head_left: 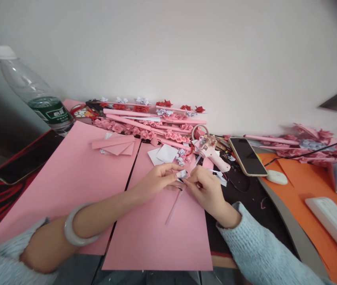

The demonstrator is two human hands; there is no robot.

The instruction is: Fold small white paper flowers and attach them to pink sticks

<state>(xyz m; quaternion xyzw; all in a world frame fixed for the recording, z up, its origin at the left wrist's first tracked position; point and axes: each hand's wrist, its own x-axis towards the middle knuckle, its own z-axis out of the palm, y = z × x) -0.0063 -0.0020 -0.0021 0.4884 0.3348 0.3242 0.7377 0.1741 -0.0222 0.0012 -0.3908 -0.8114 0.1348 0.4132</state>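
Between the fingertips of my left hand (164, 176) is a small white piece of folded paper (182, 173). My right hand (206, 186) is closed in a pinch at that paper's right edge, and its fingertips partly cover it. Just below the hands, a thin pale pink stick (173, 209) lies over a pink paper sheet (159, 237). A pink glue gun (214, 157) rests beyond my right hand. White paper squares (164, 153) and small white paper flowers (181, 157) lie just past my left hand.
A second pink sheet (76, 174) bears folded pink papers (118, 144). Pink paper rolls (135, 123) and paper flowers line the wall. At left stand a water bottle (48, 107) and a dark phone (23, 164). Another phone (248, 156), a white case (277, 177) and orange sheets (299, 202) lie right.
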